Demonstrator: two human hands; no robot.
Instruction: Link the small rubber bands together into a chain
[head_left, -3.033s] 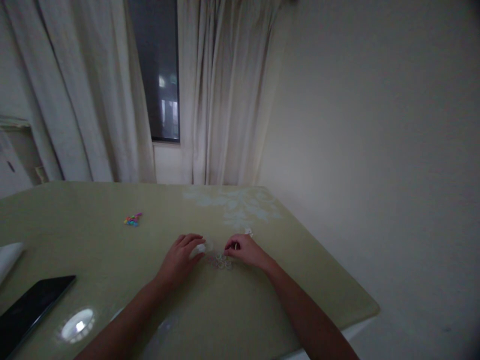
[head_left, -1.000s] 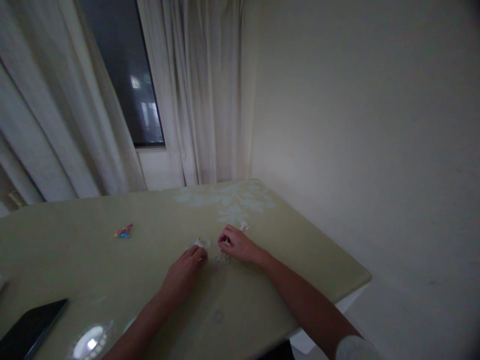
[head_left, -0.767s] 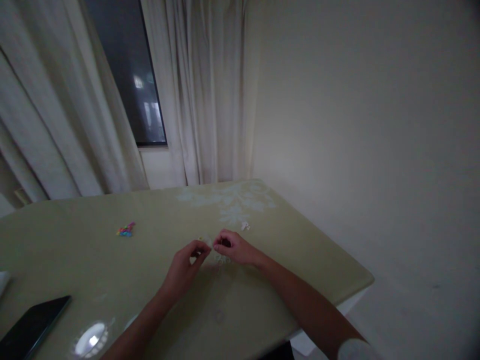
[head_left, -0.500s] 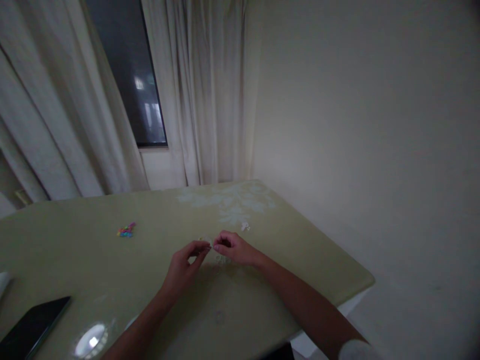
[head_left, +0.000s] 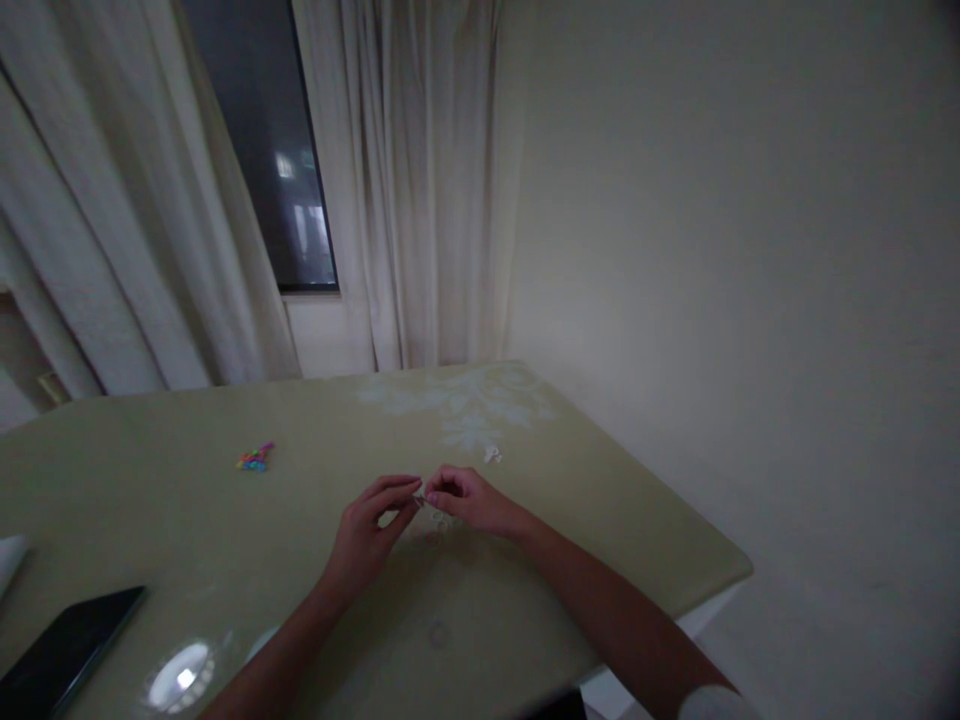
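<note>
Near the lower centre of the frame, both hands are held almost together above the pale green surface (head_left: 600, 545). A tiny item (head_left: 421, 500), too small and dim to be identified, is pinched between the thumb and fingers of the left hand (head_left: 366, 525), whose other fingers are loosely curved. The same item is met from the right by the right hand (head_left: 477, 498), whose thumb and forefinger are pressed together at its end, with the remaining fingers curled in.

Just below the fingertips, a small cluster of pale rings (head_left: 442, 521) is seen on the surface, partly blurred. A few small white pieces (head_left: 493, 454) are placed a little beyond the right hand, and a faint ring-like shape (head_left: 438, 633) is seen nearer the bottom edge, between the forearms. A little heap of multicoloured pieces (head_left: 256, 459) is set well apart, left of centre.

In the lower left, a dark flat device (head_left: 71, 645) is cut off by the frame, with a shiny round object (head_left: 180, 678) beside it and a white object (head_left: 10, 560) at the left edge. Light curtains (head_left: 427, 200) are hung around a dark window (head_left: 270, 150) in the upper left, and the right side is filled by a plain wall (head_left: 712, 250).
</note>
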